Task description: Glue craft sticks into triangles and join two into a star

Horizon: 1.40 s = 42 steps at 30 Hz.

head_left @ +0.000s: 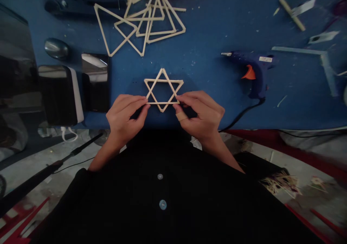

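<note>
The blue surface point(206, 63) fills the upper two-thirds of the frame; its near edge runs just under the hands, so the work sits close to the person's body. Below that edge the frame shows only a dark garment and a cluttered floor.

At upper centre, a heap of stick triangles point(143, 22) lies overlapped and flat — apparently finished parts set back out of the working zone. The heap's top is cut off by the frame edge, so the count of triangles cannot be given.

At right of centre, the glue gun point(253, 74) lies on its side, nozzle pointing left toward the work and cord trailing off the near edge; it is well apart from both hands. Whether it is hot cannot be told.

At left, several dark glossy objects point(76, 88) stand at the surface edge; reflections obscure what they are.

At centre, the six-pointed stick star point(163, 90) lies flat on the surface. The left hand point(126, 116) pinches its lower-left point between thumb and fingertips; the right hand point(202, 114) pinches the lower-right point likewise — a symmetrical grip that likely presses the two overlaid triangles together at their crossings. The contact joints are covered by the fingertips. A tan strip wraps the right thumb point(181, 116); its nature is unclear.
</note>
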Motion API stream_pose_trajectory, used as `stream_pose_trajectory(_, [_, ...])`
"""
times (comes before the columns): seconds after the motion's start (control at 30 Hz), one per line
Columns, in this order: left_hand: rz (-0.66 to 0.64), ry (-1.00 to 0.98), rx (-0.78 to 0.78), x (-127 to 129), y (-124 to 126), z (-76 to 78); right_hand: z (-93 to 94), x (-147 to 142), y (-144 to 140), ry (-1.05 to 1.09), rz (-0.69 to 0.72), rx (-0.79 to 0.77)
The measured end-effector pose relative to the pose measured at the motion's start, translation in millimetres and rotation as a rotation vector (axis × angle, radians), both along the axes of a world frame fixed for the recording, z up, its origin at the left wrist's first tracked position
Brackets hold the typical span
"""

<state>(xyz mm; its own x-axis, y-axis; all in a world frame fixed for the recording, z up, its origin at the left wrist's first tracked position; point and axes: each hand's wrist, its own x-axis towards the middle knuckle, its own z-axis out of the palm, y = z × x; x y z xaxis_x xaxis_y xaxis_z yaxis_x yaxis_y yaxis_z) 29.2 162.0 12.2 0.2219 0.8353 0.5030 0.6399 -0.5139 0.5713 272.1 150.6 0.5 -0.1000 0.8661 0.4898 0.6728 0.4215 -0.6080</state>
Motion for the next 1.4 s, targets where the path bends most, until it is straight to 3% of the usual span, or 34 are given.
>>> stream_pose_trajectory(0.37, [0.054, 0.058, -0.024, 1.8, -0.1, -0.8, -0.5, -0.6, 0.0, 0.024, 0.016, 0.042])
stream_pose_trajectory(0.53, [0.017, -0.005, 0.015, 1.7, -1.0, 0.5, -0.4, -0.2, -0.4, 0.013, 0.016, 0.038])
stream_pose_trajectory(0.73, [0.053, -0.015, -0.056, 0.4, -3.2, 2.0, -1.0, 0.8, -1.6, 0.038, 0.014, 0.016])
stream_pose_trajectory(1.03, [0.047, 0.008, 0.013, 0.9, -1.0, 1.7, -2.6, -0.6, -1.3, 0.028, -0.016, 0.021])
stream_pose_trajectory(1.4, [0.066, 0.028, -0.014, 1.0, -1.9, 2.4, -0.5, -1.6, 1.4, 0.041, 0.017, 0.063])
